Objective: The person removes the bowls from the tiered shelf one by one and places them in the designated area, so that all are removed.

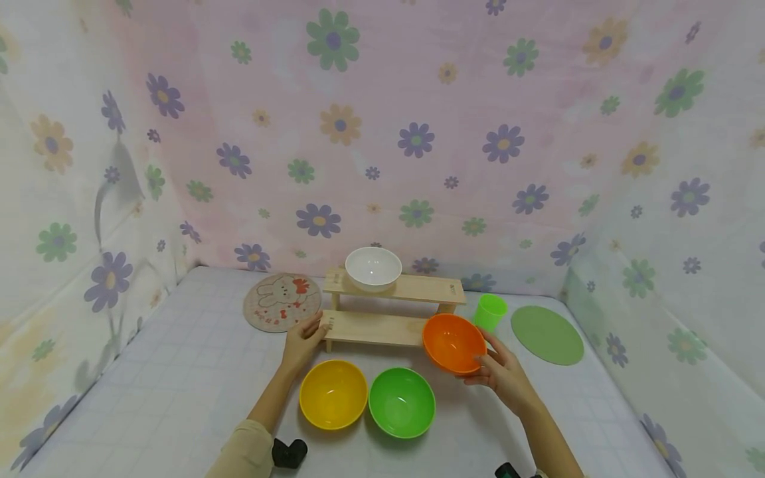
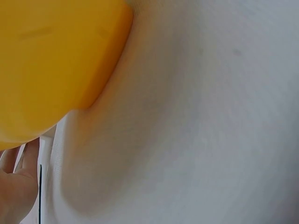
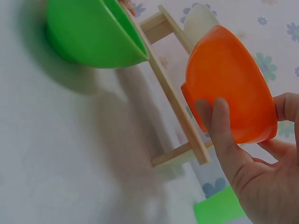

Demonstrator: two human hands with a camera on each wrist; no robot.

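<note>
An orange bowl [image 1: 452, 345] is in my right hand [image 1: 505, 378], held by its right side above the right end of the lower step of a two-step wooden shelf [image 1: 373, 327]. The right wrist view shows the bowl tilted, with fingers [image 3: 222, 126] against its underside and the thumb by its rim. My left hand [image 1: 303, 342] grips the left end of the lower step; its fingertips are partly hidden. A yellow bowl [image 1: 333, 396] and a green bowl [image 1: 402, 403] stand side by side in front of the shelf. On the upper step sits a white bowl [image 1: 373, 269].
Right of the shelf stands a green cup [image 1: 491, 312], beside a round green mat [image 1: 547, 335]. A round rabbit-patterned mat [image 1: 281, 303] lies to the left. Flowered cloth walls [image 1: 382, 99] enclose the white-covered table [image 1: 179, 385] at the back and sides.
</note>
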